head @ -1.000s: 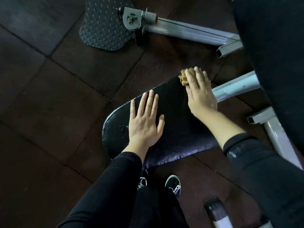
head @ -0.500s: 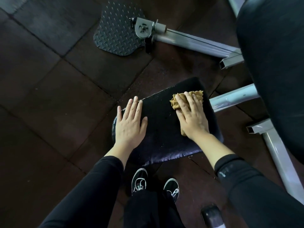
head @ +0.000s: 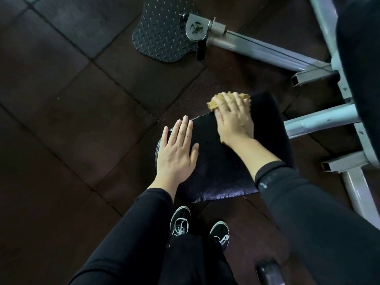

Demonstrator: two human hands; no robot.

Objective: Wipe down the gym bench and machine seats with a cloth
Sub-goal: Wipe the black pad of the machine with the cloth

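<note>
A black padded machine seat (head: 267, 145) lies below me, its near edge wet and shiny. My right hand (head: 233, 118) presses a crumpled tan cloth (head: 212, 102) flat against the seat's far left corner, fingers straight over it. Most of the cloth is hidden under the hand. My left hand (head: 177, 153) rests flat on the seat's left end, fingers straight and together, holding nothing.
Grey metal frame tubes (head: 320, 120) run from the seat to the right. A diamond-plate footplate (head: 162, 38) with a pivot bracket (head: 197, 27) lies on the dark rubber floor tiles. A large black pad (head: 362, 58) fills the right edge. My black shoes (head: 180, 221) stand below the seat.
My right hand drew the cloth back from the seat's far edge, then pushed it out again to the far left corner. My left hand stayed flat on the seat's left end.
</note>
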